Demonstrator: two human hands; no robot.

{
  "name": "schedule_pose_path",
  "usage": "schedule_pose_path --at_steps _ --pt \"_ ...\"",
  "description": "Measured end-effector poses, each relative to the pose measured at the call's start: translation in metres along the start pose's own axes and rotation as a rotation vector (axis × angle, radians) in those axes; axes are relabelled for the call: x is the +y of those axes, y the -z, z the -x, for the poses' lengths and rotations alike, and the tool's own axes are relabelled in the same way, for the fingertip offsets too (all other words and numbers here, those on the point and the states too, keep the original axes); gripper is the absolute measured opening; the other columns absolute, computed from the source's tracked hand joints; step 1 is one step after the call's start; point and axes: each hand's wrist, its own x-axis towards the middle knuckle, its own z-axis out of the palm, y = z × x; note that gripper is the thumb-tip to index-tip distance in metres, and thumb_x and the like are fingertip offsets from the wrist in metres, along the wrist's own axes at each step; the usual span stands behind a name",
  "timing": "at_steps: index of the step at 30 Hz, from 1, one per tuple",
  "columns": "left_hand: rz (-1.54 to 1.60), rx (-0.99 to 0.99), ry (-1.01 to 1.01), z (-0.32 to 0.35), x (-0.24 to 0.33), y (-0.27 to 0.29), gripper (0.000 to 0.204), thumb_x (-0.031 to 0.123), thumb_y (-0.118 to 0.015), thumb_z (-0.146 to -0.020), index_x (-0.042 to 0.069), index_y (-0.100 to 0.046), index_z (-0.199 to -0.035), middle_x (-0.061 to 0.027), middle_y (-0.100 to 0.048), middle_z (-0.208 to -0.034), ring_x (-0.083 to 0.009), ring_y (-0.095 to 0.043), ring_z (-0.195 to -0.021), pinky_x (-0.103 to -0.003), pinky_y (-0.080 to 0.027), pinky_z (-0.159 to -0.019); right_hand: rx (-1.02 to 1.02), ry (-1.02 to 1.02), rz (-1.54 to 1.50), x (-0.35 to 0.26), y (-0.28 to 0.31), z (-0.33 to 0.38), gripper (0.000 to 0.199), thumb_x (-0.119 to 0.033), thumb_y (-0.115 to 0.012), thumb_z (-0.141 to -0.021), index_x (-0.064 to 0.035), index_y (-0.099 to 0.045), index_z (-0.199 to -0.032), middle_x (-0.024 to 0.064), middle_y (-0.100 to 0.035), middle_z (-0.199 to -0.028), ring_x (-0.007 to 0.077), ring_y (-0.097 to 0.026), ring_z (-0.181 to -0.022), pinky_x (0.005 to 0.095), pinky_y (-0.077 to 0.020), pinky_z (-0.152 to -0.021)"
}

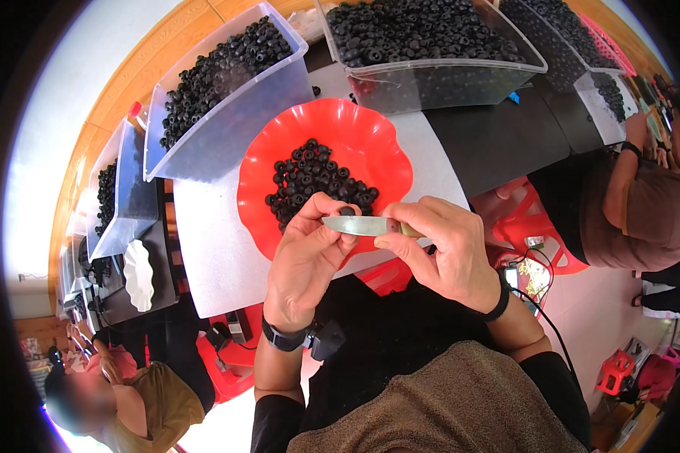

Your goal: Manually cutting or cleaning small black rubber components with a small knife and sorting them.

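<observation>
Pinched between the fingertips of my left hand point(307, 253) is a small black round piece point(347, 212), like those in the bowl, which have a hole in the middle. My right hand point(449, 245) grips a short knife point(359, 226) by its handle. The blade points left and lies against or just in front of the black piece; I cannot tell whether it touches. Both hands are over the near rim of a red wavy-edged bowl point(381, 143). Inside it lies a heap of the black round pieces point(310, 177).
Behind the bowl stand a bluish clear bin point(230, 113) and a clear bin point(446, 94), both full of black pieces. A white sheet point(211, 241) covers the table under the bowl. Co-workers sit at left point(159, 400) and right point(650, 219). A white wavy dish point(138, 275) is at left.
</observation>
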Motion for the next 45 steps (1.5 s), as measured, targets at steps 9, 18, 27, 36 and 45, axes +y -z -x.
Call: schedule_pose_path --at_steps 9,18,27,36,45 --pt "-0.118 -0.052 -0.046 0.004 0.006 -0.008 0.015 0.009 -0.066 -0.089 0.007 -0.054 -0.099 -0.0104 -0.059 -0.092 -0.0136 -0.052 -0.077 -0.025 -0.043 -0.074 0.073 -0.228 -0.188 0.012 0.006 -0.007 0.023 -0.020 -0.074 -0.083 0.0005 -0.066 -0.089 0.0108 -0.063 -0.071 0.0195 -0.061 -0.057 0.0283 -0.0460 -0.053" --pt "-0.187 -0.016 -0.044 0.008 -0.004 -0.019 0.047 0.002 -0.061 -0.087 0.002 -0.043 -0.130 -0.0092 -0.057 -0.113 -0.0212 -0.058 -0.107 -0.037 -0.046 -0.096 -0.173 -0.280 -0.605 -0.014 -0.002 -0.012 0.029 -0.007 -0.074 -0.083 0.0024 -0.061 -0.107 0.0042 -0.066 -0.086 0.0053 -0.059 -0.075 0.0212 -0.0480 -0.065" --pt "-0.206 0.018 -0.052 0.011 -0.007 -0.019 0.040 0.005 -0.069 -0.084 0.005 -0.044 -0.115 -0.0086 -0.055 -0.115 -0.0174 -0.057 -0.098 -0.029 -0.043 -0.088 -0.250 -0.359 -1.058 -0.014 -0.003 -0.013 0.016 -0.013 -0.064 -0.091 0.0029 -0.063 -0.091 0.0044 -0.065 -0.080 0.0085 -0.061 -0.075 0.0240 -0.0491 -0.071" --pt "-0.315 -0.125 -0.099 0.008 -0.008 -0.006 0.044 0.015 -0.070 -0.087 0.002 -0.043 -0.121 -0.0060 -0.053 -0.113 -0.0174 -0.054 -0.108 -0.030 -0.043 -0.095 -0.133 -0.227 -0.800 -0.015 -0.013 -0.004 0.027 -0.026 -0.068 -0.088 -0.0003 -0.061 -0.091 0.0020 -0.056 -0.074 0.0099 -0.049 -0.069 0.0266 -0.0402 -0.063" --pt "-0.478 -0.124 -0.118 0.015 -0.014 -0.025 0.032 0.022 -0.063 -0.093 0.002 -0.050 -0.115 -0.0085 -0.055 -0.113 -0.0185 -0.054 -0.104 -0.033 -0.041 -0.096 -0.063 -0.361 -0.871 -0.020 -0.014 0.003 0.030 -0.028 -0.064 -0.088 0.0017 -0.060 -0.082 0.0052 -0.056 -0.065 0.0108 -0.054 -0.066 0.0292 -0.0413 -0.060"
